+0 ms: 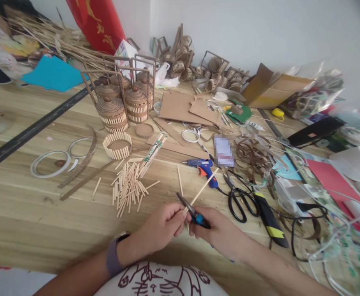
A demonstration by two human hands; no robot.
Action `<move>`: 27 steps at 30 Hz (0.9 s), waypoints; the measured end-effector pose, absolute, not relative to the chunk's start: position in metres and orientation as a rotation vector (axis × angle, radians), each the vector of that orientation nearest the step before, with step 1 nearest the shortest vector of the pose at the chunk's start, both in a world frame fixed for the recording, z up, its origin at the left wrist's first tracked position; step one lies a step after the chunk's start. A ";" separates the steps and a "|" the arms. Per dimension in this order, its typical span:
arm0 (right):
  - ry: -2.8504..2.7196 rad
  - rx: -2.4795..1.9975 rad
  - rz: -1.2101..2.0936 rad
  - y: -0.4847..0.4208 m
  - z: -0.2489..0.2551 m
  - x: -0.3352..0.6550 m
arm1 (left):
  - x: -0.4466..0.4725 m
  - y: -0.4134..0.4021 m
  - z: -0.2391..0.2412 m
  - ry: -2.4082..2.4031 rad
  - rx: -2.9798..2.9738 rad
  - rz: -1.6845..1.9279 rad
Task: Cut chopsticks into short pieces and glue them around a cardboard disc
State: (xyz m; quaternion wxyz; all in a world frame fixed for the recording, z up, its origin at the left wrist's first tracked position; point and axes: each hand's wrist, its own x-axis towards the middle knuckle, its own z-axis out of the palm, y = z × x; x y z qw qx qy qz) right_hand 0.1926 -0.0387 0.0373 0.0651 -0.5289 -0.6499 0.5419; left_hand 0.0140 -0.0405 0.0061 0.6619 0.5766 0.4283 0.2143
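Observation:
My left hand (171,220) is closed around the lower part of a thin wooden stick (205,186), which slants up to the right. My right hand (215,230) grips a pair of small scissors (195,214) with blue and black handles. Their blades point up-left and cross the stick just above my left fingertips; whether they touch it I cannot tell. Beyond my hands another stick (180,181) lies on the table. To the left is a heap of short cut sticks (130,189), with a round base walled with upright sticks (117,146) behind it.
A blue glue gun (205,167), black-handled scissors (238,197) and a black-yellow utility knife (270,220) lie to the right, among tangled cords. Lidded stick-covered pots (112,113) in frames stand at the back left. Tape rolls (51,163) lie left, cardboard sheets (180,109) behind.

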 end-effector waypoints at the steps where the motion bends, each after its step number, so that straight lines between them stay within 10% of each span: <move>1: -2.002 -1.582 1.584 -0.038 0.040 0.193 | 0.013 -0.040 0.007 0.985 1.323 0.502; 13: -2.155 -1.456 0.385 -0.047 0.032 0.202 | 0.010 -0.039 -0.002 1.260 1.848 0.572; 27: -2.187 -1.616 0.438 -0.034 0.001 0.186 | 0.010 -0.036 -0.005 1.408 2.268 0.350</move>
